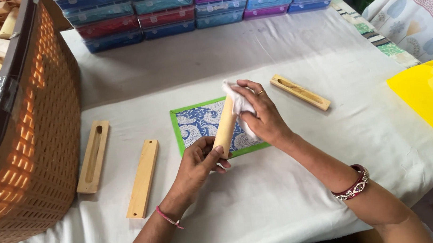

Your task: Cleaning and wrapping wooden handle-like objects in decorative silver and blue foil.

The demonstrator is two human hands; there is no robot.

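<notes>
Head view: left hand (pixel 195 167) grips the wooden stick (pixel 225 126) at its lower end, long axis slanting up-right. Right hand (pixel 261 115) closes a white cloth (pixel 237 101) around the upper end, apparently touching.

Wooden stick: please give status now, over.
Left hand grips wooden stick low. Right hand presses white cloth on its top. Nothing in the way.

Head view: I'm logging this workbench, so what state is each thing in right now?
Wooden stick: tilted, held at both ends.
White cloth: pressed on the stick's top.
Left hand: gripping the lower end.
Right hand: closed on cloth.
Three wooden slats: lying flat.
Basket: holding wooden pieces.
</notes>
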